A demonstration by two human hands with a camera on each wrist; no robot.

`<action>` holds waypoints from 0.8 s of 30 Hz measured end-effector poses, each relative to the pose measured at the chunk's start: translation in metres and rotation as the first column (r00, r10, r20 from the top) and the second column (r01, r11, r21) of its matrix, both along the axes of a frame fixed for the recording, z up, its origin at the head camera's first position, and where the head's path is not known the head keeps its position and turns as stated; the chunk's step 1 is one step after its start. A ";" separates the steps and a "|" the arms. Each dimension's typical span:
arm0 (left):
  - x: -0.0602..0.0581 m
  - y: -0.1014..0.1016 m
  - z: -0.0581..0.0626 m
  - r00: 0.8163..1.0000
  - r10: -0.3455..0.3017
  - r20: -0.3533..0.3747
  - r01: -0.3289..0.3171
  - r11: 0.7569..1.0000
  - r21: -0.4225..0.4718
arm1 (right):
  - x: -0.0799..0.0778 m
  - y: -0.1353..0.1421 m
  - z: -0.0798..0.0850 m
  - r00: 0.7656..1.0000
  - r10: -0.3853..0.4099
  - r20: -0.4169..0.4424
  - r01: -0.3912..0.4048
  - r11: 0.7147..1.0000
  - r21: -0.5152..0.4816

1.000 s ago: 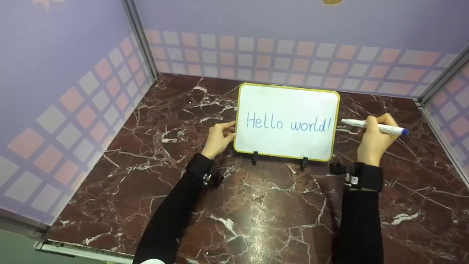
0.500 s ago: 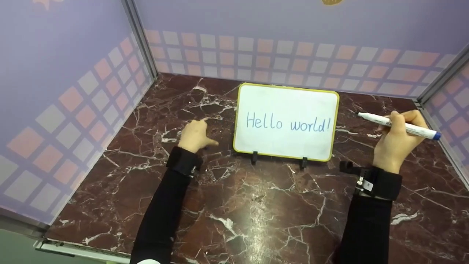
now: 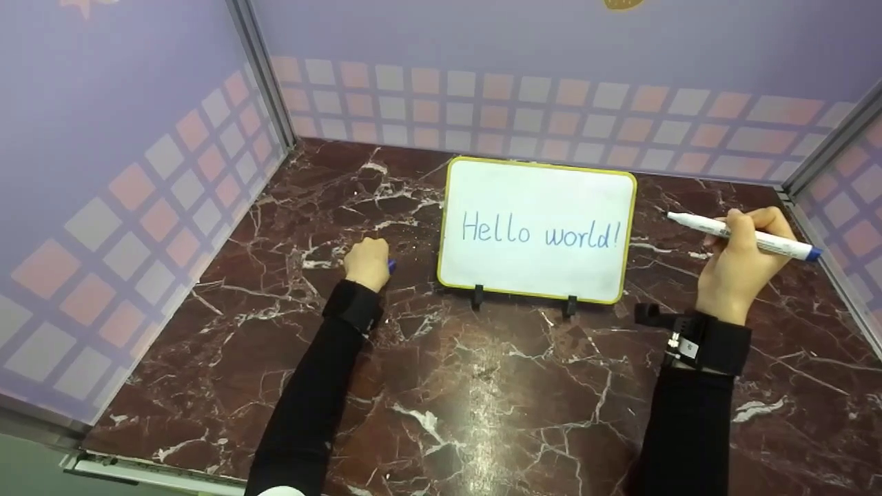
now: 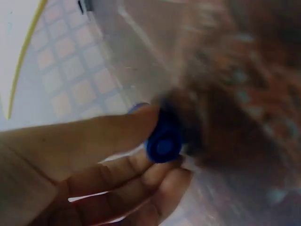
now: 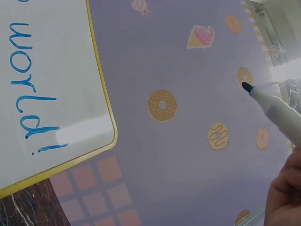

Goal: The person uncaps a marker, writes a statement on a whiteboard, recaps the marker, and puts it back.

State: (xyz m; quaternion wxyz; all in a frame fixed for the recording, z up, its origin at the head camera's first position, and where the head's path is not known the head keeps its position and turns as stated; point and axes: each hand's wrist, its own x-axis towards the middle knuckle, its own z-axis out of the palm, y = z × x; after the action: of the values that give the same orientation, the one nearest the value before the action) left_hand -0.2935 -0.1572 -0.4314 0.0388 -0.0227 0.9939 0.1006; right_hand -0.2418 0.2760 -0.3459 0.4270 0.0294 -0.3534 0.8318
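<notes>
My left hand (image 3: 366, 263) is at the table, left of the whiteboard, pinching a blue marker cap (image 4: 164, 143) between thumb and fingers. In the head view only a bit of the cap shows beside the hand. My right hand (image 3: 741, 265), right of the board, grips a white marker (image 3: 723, 231) with a blue end. Its dark bare tip (image 5: 247, 87) points left toward the board, apart from it. The yellow-framed whiteboard (image 3: 537, 189) stands upright and bears "Hello world!" in blue writing.
Two small black feet (image 3: 478, 297) hold the board up on the dark red marbled table (image 3: 482, 413). Purple walls (image 3: 551, 41) with pink and white squares enclose the table at the back and sides.
My left hand has let go of the board's left edge, moved left and taken hold of the blue cap. My right hand has shifted right, away from the board, with the marker.
</notes>
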 end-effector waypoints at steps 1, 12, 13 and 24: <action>-0.001 -0.001 -0.001 1.000 -0.005 -0.011 0.005 1.000 0.003 | -0.001 -0.001 -0.001 1.000 0.004 -0.001 -0.004 1.000 0.004; 0.029 0.031 0.047 0.867 -0.129 -0.481 0.219 0.966 0.136 | -0.009 -0.030 -0.004 0.997 0.061 0.050 -0.065 0.994 0.087; 0.035 0.039 0.053 0.840 -0.161 -0.517 0.280 0.947 0.160 | -0.010 -0.035 -0.004 0.995 0.078 0.054 -0.084 0.991 0.100; 0.070 0.080 0.063 0.611 -0.327 -0.721 0.614 0.770 0.172 | -0.007 -0.101 -0.011 0.897 0.392 0.204 -0.436 0.862 0.260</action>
State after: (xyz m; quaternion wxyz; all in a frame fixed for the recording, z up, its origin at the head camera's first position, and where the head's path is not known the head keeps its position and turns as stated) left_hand -0.2239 -0.0774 -0.3681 -0.2815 0.2908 0.8673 0.2899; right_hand -0.2486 0.1754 -0.3564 0.2020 0.1086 -0.4903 0.8408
